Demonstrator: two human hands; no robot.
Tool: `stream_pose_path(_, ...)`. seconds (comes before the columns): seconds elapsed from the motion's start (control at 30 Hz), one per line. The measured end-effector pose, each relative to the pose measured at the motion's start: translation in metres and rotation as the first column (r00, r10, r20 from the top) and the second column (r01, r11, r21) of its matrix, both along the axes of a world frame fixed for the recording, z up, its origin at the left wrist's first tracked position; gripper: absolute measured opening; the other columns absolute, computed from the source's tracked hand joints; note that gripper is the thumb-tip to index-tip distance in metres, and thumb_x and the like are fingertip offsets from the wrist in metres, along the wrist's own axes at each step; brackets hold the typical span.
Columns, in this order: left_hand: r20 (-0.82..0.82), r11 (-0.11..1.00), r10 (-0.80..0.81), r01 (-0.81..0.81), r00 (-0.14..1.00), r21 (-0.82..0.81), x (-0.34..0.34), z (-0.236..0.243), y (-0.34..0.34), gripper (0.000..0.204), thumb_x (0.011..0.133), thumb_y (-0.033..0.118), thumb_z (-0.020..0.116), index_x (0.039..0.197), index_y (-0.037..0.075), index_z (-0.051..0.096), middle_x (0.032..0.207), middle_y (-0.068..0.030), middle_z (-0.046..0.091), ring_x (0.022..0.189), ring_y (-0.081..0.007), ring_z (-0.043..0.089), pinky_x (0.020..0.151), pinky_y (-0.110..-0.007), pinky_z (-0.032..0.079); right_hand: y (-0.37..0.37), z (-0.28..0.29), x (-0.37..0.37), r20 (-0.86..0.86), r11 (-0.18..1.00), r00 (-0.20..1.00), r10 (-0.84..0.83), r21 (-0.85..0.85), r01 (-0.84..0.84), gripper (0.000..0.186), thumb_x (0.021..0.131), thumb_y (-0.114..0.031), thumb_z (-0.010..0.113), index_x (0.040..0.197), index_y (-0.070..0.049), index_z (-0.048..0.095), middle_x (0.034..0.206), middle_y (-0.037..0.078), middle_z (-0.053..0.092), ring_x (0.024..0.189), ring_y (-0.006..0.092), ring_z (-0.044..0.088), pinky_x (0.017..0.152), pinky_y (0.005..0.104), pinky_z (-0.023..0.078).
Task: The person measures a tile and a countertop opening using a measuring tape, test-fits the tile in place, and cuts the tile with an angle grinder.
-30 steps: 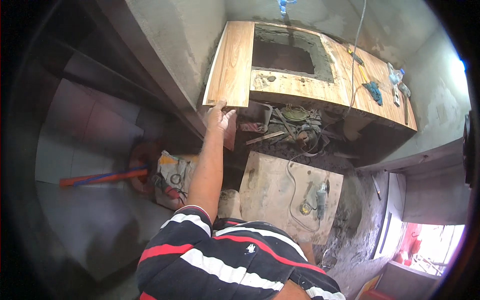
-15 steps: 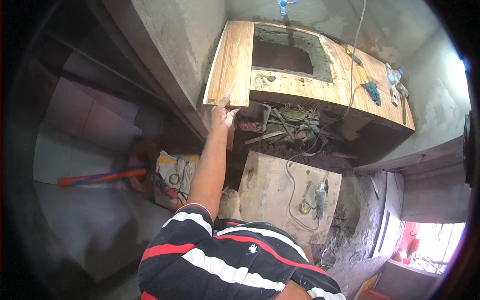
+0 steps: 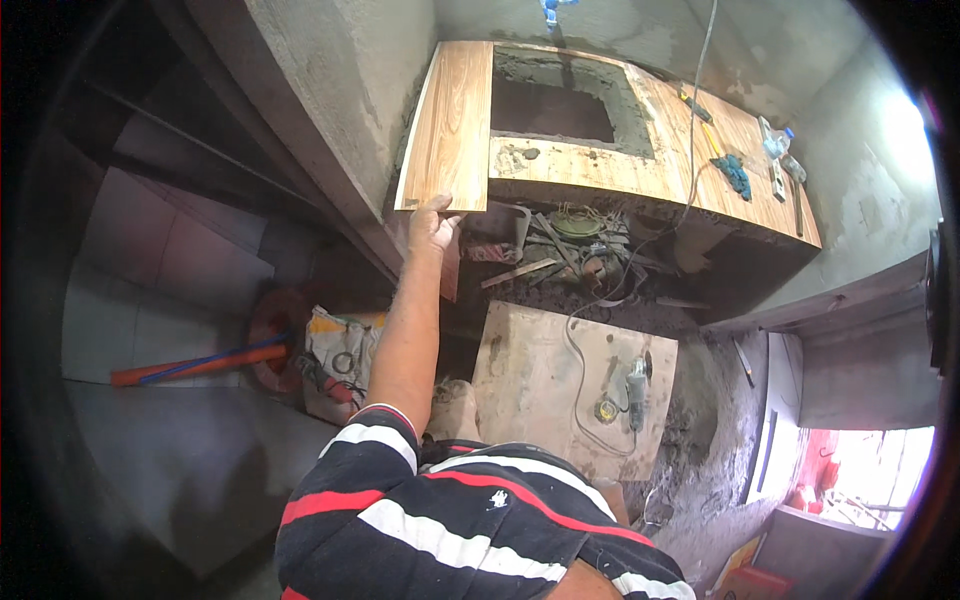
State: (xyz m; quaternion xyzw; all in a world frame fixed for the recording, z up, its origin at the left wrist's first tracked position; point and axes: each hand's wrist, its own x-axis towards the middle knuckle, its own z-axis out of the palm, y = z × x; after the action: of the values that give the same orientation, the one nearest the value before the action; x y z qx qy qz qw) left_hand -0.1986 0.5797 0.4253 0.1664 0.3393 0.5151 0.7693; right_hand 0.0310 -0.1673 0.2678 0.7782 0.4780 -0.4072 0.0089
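Observation:
My left hand [image 3: 433, 228] is at the front edge of a long wood-grain tile [image 3: 446, 130]. Its thumb lies on top, and the curled fingers are at or under the edge. The tile rests at the left end of the counter, along the wall. Beside it the counter has a rectangular opening [image 3: 552, 110] with rough wet-looking mortar around its rim. A narrow wood-grain strip [image 3: 590, 166] runs in front of the opening, with a lump of mortar on it. My right hand is out of view.
At the counter's right lie a blue-green cloth [image 3: 733, 176], a yellow-handled tool [image 3: 711, 138], a hammer [image 3: 796, 180] and a plastic bottle [image 3: 777, 142]. An angle grinder [image 3: 637, 392] and tape measure [image 3: 606, 410] sit on a board [image 3: 530, 370]. A grey cable crosses the counter front.
The whole view has shifted slightly, so things appear a little further left. My left hand stays at the tile's front edge, and the tile shows no clear movement on the counter.

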Motion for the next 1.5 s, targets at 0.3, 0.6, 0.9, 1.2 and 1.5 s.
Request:
stream_pose_path(0.3,-0.066,0.998,0.023,-0.026,0.998,-0.056,0.005,0.008,-0.003,0.05,0.084,0.007,0.078,0.13,0.002,0.058,0.121,-0.011,0.068,0.115,-0.028,0.061,0.098,-0.057,0.042,0.018,0.039,-0.015,-0.165,0.766,0.768,-0.619,-0.345,0.543,0.015,0.086,-0.015,0.06,0.084,-0.005,0.07,0.07,0.01,0.065,0.053,0.0175,0.062,0.045,0.0357,0.047)
stream_pose_path(0.6,-0.022,1.0,0.031,-0.031,0.999,0.007,0.005,0.013,-0.002,0.054,0.081,0.006,0.079,0.131,0.004,0.058,0.12,-0.01,0.069,0.116,-0.0291,0.062,0.099,-0.057,0.043,0.015,0.033,-0.021,-0.202,0.575,0.539,-0.818,-0.295,0.763,0.015,0.086,-0.016,0.06,0.082,-0.004,0.069,0.07,0.008,0.067,0.055,0.0181,0.064,0.047,0.0364,0.048)
stream_pose_path(0.9,-0.021,1.0,0.002,-0.002,1.0,-0.029,0.009,0.025,-0.011,0.061,0.077,0.007,0.081,0.132,0.01,0.056,0.12,-0.0068,0.066,0.115,-0.0269,0.059,0.102,-0.057,0.039,0.019,-0.008,-0.004,-0.138,0.952,0.951,-0.276,-0.174,0.251,0.015,0.085,-0.019,0.063,0.083,-0.006,0.071,0.076,0.011,0.071,0.061,0.0241,0.069,0.054,0.04,0.053)
stream_pose_path(1.2,-0.049,0.998,0.041,-0.044,0.998,-0.055,0.021,0.019,-0.009,0.037,0.085,0.002,0.073,0.121,0.001,0.063,0.116,-0.0125,0.069,0.112,-0.0313,0.066,0.097,-0.059,0.051,0.023,-0.035,0.024,0.24,0.917,0.904,0.353,0.105,-0.386,0.019,0.078,-0.029,0.066,0.079,-0.011,0.073,0.079,0.015,0.071,0.076,0.0362,0.07,0.066,0.0506,0.053)
stream_pose_path(1.5,-0.215,0.832,-0.543,0.555,0.812,-0.001,-0.025,0.032,-0.037,0.023,0.097,0.019,0.067,0.11,0.001,0.066,0.098,-0.0143,0.072,0.082,-0.0239,0.071,0.069,-0.04,0.059,0.033,-0.029,0.032,0.144,0.979,0.98,0.135,0.133,-0.154,0.013,0.084,-0.021,0.061,0.085,-0.013,0.071,0.09,0.014,0.073,0.084,0.0345,0.07,0.072,0.0482,0.055)
